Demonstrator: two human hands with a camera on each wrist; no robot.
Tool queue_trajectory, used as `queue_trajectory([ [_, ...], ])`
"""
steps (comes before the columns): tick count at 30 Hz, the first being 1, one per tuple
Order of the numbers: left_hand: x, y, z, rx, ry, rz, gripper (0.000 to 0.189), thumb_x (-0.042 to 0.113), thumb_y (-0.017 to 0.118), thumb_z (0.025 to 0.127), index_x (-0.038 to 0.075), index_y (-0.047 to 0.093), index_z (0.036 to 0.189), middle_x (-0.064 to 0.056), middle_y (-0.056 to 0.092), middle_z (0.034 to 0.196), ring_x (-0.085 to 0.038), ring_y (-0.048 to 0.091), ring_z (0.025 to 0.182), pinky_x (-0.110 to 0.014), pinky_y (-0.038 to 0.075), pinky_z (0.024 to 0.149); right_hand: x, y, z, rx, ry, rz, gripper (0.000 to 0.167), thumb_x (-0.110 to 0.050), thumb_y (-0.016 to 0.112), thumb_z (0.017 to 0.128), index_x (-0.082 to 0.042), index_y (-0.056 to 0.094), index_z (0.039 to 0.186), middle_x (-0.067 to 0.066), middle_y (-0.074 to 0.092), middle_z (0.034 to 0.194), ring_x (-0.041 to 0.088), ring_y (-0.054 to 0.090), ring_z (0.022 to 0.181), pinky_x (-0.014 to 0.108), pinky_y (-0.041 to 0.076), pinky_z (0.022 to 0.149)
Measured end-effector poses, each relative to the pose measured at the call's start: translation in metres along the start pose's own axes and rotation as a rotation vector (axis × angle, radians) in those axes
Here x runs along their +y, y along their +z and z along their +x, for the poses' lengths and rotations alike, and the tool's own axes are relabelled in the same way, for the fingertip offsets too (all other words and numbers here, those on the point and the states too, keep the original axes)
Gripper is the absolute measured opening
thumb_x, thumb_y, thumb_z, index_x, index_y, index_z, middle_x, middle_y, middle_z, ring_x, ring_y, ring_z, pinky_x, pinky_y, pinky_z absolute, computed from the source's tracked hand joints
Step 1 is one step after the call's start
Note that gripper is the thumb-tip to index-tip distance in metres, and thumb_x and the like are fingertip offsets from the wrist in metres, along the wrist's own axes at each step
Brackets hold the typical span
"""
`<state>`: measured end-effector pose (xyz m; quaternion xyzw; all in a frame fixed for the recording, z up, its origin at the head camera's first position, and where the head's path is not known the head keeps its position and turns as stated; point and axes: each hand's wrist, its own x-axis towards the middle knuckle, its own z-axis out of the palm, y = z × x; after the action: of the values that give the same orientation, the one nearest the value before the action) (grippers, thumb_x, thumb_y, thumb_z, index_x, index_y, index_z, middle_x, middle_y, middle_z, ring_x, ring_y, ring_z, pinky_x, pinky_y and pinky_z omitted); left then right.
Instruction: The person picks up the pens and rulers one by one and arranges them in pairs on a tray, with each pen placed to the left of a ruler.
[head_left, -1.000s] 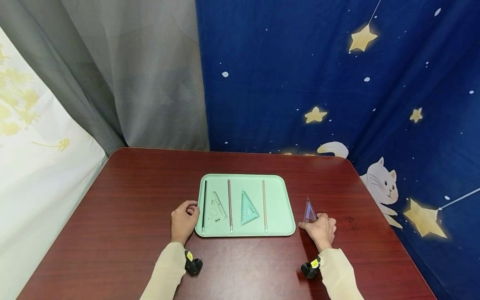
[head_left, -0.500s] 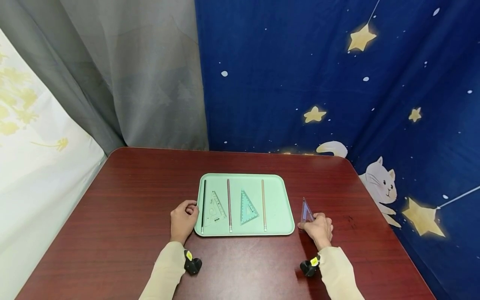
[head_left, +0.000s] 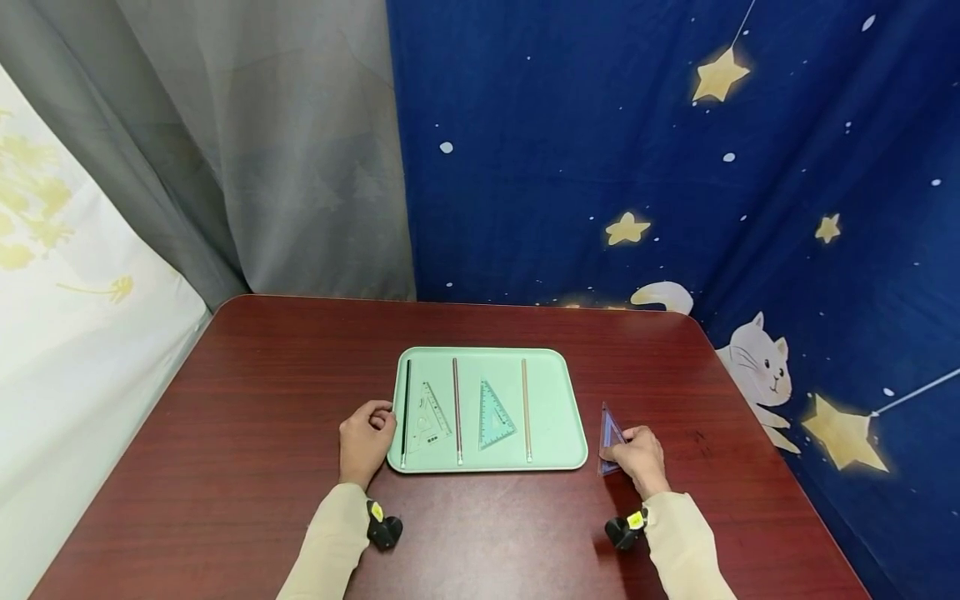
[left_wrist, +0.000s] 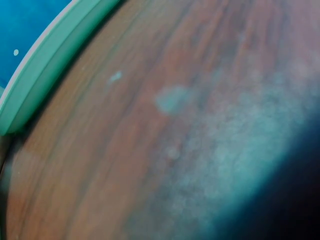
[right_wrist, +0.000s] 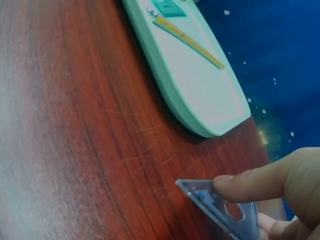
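A pale green tray lies mid-table. My left hand is at its left rim, fingers curled, thumb and fingertips gripping the edge. The left wrist view shows only the tray's side and blurred tabletop. Just right of the tray, my right hand pinches a clear bluish-purple set square. In the right wrist view the thumb presses on the face of this set square, beside its round hole, other fingers behind it. Its tip points away from me in the head view.
On the tray lie a black pencil, a clear set square, a dark red pencil, a light blue set square and a natural-wood pencil. The brown tabletop meets curtains behind.
My right hand has tilted the set square and drawn it slightly nearer, so more of its face and lower corner shows. The left hand and the tray stay put.
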<state>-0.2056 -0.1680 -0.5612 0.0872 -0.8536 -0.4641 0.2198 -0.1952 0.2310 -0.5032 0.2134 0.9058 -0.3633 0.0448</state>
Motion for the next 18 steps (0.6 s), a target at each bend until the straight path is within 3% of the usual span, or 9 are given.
queue_trajectory([
  [6,0.000,-0.001,0.000,0.001,0.004,0.004,0.012,0.006,0.066,0.082,0.006,0.071,0.092,-0.002,0.065,0.073,-0.006,0.052,0.061,-0.019,0.044,0.059,0.000,-0.002,0.002,-0.017,0.027,0.078,0.040,-0.007,0.075,0.066,0.006,0.055,0.100,0.018,0.060,0.085,0.028,0.055,0.079,0.026,0.044,0.059],
  [11,0.000,0.000,0.000,0.010,0.012,0.005,0.011,0.006,0.066,0.082,0.006,0.071,0.091,-0.002,0.065,0.072,-0.006,0.052,0.061,-0.020,0.044,0.059,-0.001,-0.004,0.002,-0.085,0.060,0.258,0.039,0.006,0.063,0.070,0.011,0.054,0.108,0.013,0.058,0.080,0.014,0.057,0.063,0.024,0.052,0.053],
  [18,0.000,0.000,0.001,0.013,0.016,0.000,0.010,0.006,0.066,0.081,0.007,0.071,0.090,-0.002,0.064,0.072,-0.006,0.052,0.061,-0.020,0.044,0.060,-0.005,-0.011,0.000,-0.219,0.063,0.462,0.043,0.008,0.051,0.081,0.017,0.045,0.123,0.009,0.064,0.083,0.011,0.058,0.066,0.026,0.054,0.058],
])
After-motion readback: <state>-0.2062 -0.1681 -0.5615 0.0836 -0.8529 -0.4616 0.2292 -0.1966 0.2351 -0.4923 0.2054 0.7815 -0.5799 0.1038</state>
